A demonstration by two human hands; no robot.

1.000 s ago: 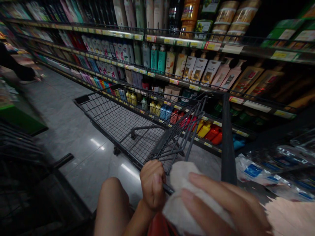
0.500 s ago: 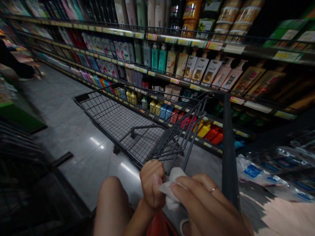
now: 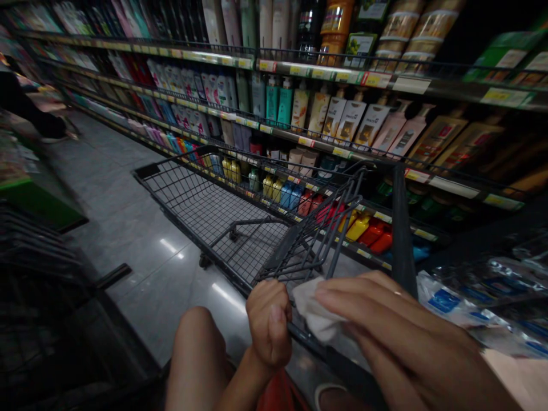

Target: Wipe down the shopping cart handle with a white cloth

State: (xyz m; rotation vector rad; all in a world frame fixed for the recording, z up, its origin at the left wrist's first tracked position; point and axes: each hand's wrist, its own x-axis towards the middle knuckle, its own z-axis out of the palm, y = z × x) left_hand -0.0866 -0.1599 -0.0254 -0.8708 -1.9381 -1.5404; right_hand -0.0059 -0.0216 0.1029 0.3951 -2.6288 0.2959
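Observation:
My left hand (image 3: 269, 322) is a closed fist around the near end of the black shopping cart's handle bar (image 3: 307, 341). Between the thumb and fingers of my right hand (image 3: 402, 331) is a crumpled white tissue (image 3: 317, 311), just right of my left fist and over the bar. The right palm is turned away, and its fingers are long and close together on the tissue. Beyond both hands stretches the wire shopping cart (image 3: 214, 208), whose basket holds nothing visible.
Shelves (image 3: 295, 134) of shampoo and lotion bottles line the far side. Dark crates or another cart (image 3: 47, 274) stand at left, near a green display base (image 3: 47, 200). Plastic-wrapped packs (image 3: 454, 297) hang at right. A person's dark-clad leg (image 3: 29, 108) shows far left.
My right hand has moved right with the tissue, away from my left fist. The tissue no longer touches my left thumb. My left hand keeps its grip.

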